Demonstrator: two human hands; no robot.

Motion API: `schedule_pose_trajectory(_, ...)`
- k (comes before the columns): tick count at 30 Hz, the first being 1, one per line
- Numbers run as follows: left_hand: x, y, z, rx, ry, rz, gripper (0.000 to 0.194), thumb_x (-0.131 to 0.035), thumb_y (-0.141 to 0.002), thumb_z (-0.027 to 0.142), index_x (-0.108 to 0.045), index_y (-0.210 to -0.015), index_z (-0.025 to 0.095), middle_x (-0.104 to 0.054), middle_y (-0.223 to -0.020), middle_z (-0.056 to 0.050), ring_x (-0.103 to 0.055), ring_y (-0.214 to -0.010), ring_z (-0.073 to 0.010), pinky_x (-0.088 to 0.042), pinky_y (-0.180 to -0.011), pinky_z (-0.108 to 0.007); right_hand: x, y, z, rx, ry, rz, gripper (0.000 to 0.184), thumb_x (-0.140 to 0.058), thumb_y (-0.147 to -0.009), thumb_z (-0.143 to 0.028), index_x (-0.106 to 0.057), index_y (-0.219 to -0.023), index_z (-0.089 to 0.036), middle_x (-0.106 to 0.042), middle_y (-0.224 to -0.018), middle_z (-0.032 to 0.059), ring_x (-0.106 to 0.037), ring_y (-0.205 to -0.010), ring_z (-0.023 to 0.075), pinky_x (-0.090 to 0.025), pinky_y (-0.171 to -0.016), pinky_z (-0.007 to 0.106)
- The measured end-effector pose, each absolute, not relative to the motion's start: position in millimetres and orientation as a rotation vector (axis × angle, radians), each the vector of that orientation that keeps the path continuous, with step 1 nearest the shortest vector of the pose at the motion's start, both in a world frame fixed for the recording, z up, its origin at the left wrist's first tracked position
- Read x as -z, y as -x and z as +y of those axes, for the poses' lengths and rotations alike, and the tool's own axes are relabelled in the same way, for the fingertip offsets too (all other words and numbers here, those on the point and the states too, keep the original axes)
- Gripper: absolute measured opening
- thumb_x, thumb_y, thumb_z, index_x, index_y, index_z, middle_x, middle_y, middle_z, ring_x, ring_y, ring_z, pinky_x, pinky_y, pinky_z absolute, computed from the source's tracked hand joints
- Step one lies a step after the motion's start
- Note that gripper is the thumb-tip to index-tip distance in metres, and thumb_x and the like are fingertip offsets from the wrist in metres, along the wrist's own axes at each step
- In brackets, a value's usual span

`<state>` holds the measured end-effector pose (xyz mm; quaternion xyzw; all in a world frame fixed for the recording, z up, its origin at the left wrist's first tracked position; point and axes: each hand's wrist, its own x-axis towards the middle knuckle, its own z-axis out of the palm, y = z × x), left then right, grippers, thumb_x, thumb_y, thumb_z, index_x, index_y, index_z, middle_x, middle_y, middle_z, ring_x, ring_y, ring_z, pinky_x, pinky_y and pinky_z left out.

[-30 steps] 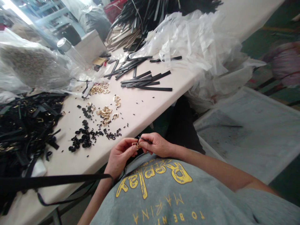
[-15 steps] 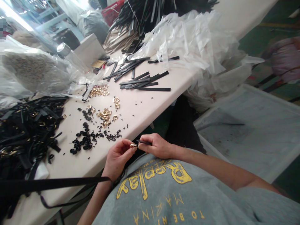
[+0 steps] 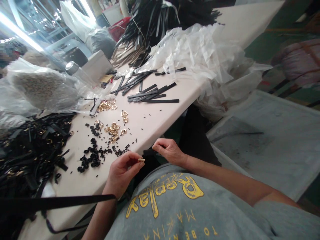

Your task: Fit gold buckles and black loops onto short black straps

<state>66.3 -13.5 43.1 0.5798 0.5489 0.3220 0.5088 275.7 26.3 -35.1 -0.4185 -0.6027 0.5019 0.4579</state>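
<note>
My left hand [image 3: 123,171] is closed, pinching a small gold buckle [image 3: 141,160] between thumb and fingertips, just off the table's front edge. To its right, my right hand [image 3: 171,152] is curled closed. From its fingers a dark strip [image 3: 149,152] seems to extend toward the buckle; against the dark clothing its outline is hard to make out. On the table beyond my left hand lie loose gold buckles [image 3: 113,128], black ring-shaped pieces [image 3: 91,156] and tiny black bits [image 3: 121,150].
Black strips [image 3: 150,94] lie further back on the white table [image 3: 152,121]. A heap of black straps with gold buckles [image 3: 27,150] covers the left side. Clear plastic sheeting [image 3: 195,50] hangs over the right edge. A bottle [image 3: 77,71] and filled bag [image 3: 45,85] stand behind.
My hands have drawn apart: the left moved slightly left and down with the buckle, the right moved a little right and up. The view has tilted slightly.
</note>
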Motion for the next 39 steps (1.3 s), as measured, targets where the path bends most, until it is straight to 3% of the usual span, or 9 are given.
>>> schedule_pose_trajectory(3,-44,-71,-14,-0.79,-1.343,1.291,0.018,-0.077,-0.078,0.032,-0.067,-0.082,0.018,-0.063,-0.07,0.0,-0.054,-0.061,-0.0096,-0.044,-0.055,-0.017,37,-276,29,-1.19,1.104,-1.396,0.043,-0.056,-0.09,-0.053,-0.058,-0.066,-0.017,-0.052,-0.06,-0.0028,-0.046,-0.058,0.0107,-0.038,-0.057,0.023)
schedule_pose_trajectory(9,-43,-73,-11,-0.839,-1.262,1.333,0.019,-0.079,-0.076,0.031,-0.068,-0.083,0.018,-0.066,-0.072,-0.001,-0.057,-0.063,-0.0097,-0.047,-0.058,-0.017,26,-270,18,-1.276,0.903,-1.596,0.022,-0.063,-0.087,-0.036,-0.067,-0.081,-0.016,-0.063,-0.073,0.0005,-0.053,-0.066,0.0122,-0.043,-0.064,0.024)
schedule_pose_trajectory(14,-44,-67,-11,-0.861,-1.22,1.35,0.022,-0.081,-0.073,0.032,-0.068,-0.084,0.017,-0.069,-0.074,-0.002,-0.059,-0.063,-0.0112,-0.049,-0.058,-0.019,31,-266,16,-1.44,0.966,-1.538,0.017,-0.063,-0.086,-0.032,-0.067,-0.082,-0.015,-0.059,-0.067,-0.0016,-0.05,-0.061,0.0104,-0.041,-0.058,0.022)
schedule_pose_trajectory(29,-36,-66,-7,-0.907,-1.513,1.57,0.017,-0.077,-0.075,0.033,-0.076,-0.087,0.022,-0.068,-0.077,-0.002,-0.061,-0.068,-0.0144,-0.051,-0.064,-0.023,31,-262,10,-1.696,0.825,-1.353,0.022,-0.067,-0.083,-0.037,-0.066,-0.083,-0.015,-0.059,-0.067,-0.0026,-0.049,-0.055,0.0077,-0.043,-0.053,0.02)
schedule_pose_trajectory(39,-25,-65,-4,-0.843,-0.951,1.375,0.034,-0.082,-0.069,0.042,-0.076,-0.088,0.015,-0.063,-0.06,-0.001,-0.054,-0.053,-0.0099,-0.044,-0.052,-0.019,34,-262,12,-1.707,0.817,-1.33,0.024,-0.067,-0.083,-0.039,-0.065,-0.082,-0.015,-0.058,-0.067,-0.0024,-0.049,-0.056,0.0082,-0.043,-0.053,0.02)
